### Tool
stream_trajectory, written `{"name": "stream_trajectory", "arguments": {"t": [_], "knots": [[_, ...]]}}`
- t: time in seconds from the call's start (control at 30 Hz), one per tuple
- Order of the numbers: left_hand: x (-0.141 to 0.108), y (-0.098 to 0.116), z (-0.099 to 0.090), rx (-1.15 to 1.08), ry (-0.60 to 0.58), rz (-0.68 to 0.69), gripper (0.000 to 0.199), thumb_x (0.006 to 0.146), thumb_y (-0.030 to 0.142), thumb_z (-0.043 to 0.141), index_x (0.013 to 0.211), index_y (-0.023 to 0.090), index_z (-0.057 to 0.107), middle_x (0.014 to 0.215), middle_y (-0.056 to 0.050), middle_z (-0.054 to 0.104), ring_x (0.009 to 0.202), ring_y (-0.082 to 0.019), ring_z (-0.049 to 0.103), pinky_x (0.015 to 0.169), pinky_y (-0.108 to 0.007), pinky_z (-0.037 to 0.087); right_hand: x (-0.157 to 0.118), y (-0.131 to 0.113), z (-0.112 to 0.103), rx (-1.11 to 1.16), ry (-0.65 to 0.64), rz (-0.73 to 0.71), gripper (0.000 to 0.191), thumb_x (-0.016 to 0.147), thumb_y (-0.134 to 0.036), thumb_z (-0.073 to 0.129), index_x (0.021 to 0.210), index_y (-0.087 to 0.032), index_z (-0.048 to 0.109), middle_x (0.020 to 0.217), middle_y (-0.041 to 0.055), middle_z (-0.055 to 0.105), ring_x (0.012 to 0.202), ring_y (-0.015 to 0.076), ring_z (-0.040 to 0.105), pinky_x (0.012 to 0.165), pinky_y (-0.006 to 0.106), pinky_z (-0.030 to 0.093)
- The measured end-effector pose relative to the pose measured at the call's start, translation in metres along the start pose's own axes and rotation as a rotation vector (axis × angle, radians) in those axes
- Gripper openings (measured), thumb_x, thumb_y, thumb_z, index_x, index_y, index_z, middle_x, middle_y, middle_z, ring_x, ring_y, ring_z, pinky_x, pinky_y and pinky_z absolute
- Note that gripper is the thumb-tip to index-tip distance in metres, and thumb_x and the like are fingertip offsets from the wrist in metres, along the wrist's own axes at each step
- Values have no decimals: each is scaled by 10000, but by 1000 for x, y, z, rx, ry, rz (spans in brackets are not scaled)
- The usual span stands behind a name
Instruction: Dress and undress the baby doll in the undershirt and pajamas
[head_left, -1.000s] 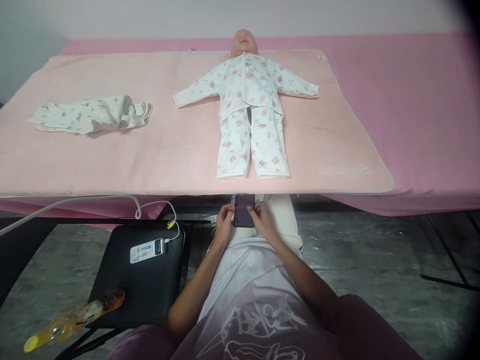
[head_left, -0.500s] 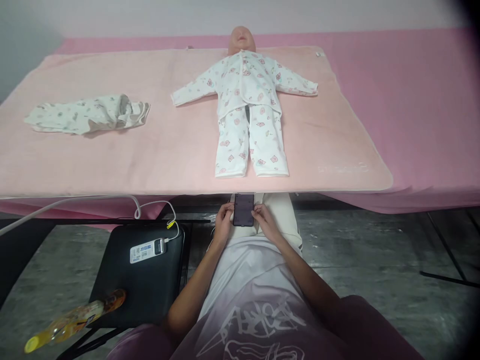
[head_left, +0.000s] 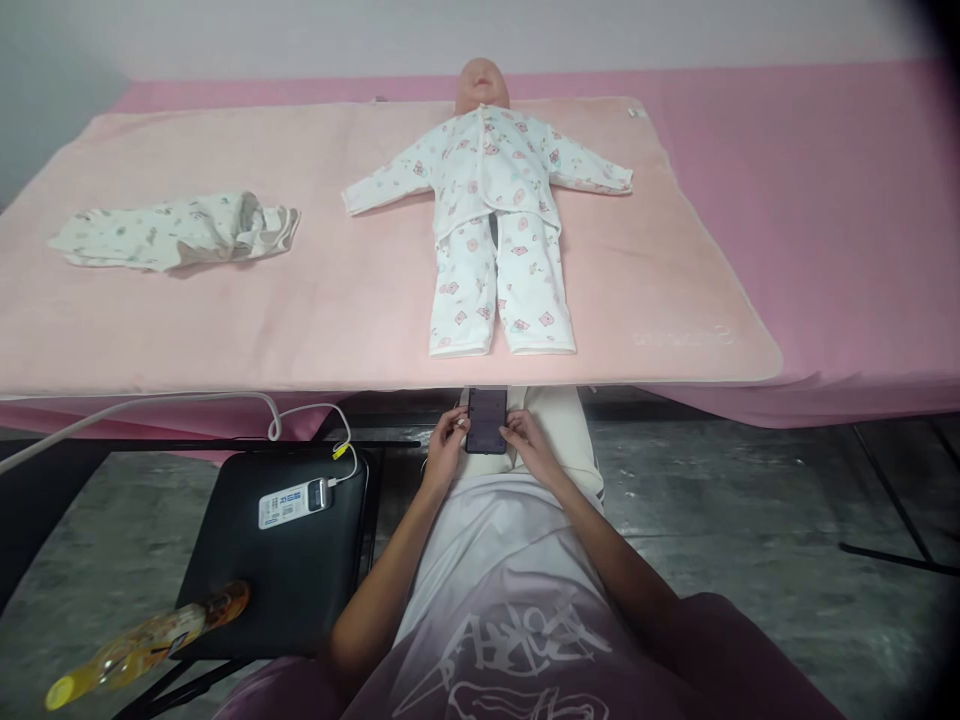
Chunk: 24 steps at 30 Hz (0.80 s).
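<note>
A dark phone [head_left: 487,420] lies upright in view over my lap, just below the table's front edge. My left hand [head_left: 448,440] grips its left side and my right hand [head_left: 527,440] its right side, with the thumbs at its edges. On the table beyond lies a doll [head_left: 481,85] on its back, dressed in a white patterned top [head_left: 496,165] with sleeves spread out and matching trousers [head_left: 465,290]. Farther left rests a folded white patterned cloth [head_left: 172,230].
A pale pink blanket [head_left: 337,310] covers much of the pink-covered table [head_left: 825,220]. On a black stool [head_left: 270,580] at the lower left are a white device [head_left: 294,503] with a cable and a yellow-capped bottle [head_left: 142,645].
My thumbs have shifted slightly on the phone. The camera view has moved very slightly; the doll and cloth lie as before.
</note>
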<state>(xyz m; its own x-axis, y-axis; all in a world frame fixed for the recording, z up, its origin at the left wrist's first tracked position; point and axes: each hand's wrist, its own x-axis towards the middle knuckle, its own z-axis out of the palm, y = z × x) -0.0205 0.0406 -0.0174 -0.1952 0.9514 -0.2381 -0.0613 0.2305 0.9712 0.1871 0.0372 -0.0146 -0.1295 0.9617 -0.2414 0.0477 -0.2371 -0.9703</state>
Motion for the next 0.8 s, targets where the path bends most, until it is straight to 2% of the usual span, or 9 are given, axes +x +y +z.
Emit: {"name": "stream_trajectory", "arguments": {"t": [0.37, 0.6, 0.8], "knots": [[1, -3, 0, 13, 10, 12, 426, 844, 545, 876, 1141, 241, 847, 1293, -110, 818, 1203, -279, 729, 1123, -395, 534, -3, 2, -1, -18, -28, -15, 439, 856, -475, 806, 1172, -268, 583, 956, 12, 613, 856, 227, 595, 815, 375, 518], [0, -2, 0, 15, 15, 3, 454, 824, 575, 894, 1132, 244, 848, 1278, -106, 824, 1184, -280, 728, 1107, -396, 538, -1, -2, -3, 37, -8, 11, 369, 958, -611, 649, 1081, -265, 615, 1004, 41, 636, 915, 241, 617, 900, 386, 527], [0, -2, 0, 16, 16, 12, 458, 846, 595, 878, 1135, 240, 851, 1254, -109, 822, 1185, -277, 727, 1120, -397, 536, -1, 1, -3, 58, 8, 23, 403, 970, -651, 645, 1074, -262, 628, 1015, 48, 638, 905, 245, 604, 896, 384, 522]]}}
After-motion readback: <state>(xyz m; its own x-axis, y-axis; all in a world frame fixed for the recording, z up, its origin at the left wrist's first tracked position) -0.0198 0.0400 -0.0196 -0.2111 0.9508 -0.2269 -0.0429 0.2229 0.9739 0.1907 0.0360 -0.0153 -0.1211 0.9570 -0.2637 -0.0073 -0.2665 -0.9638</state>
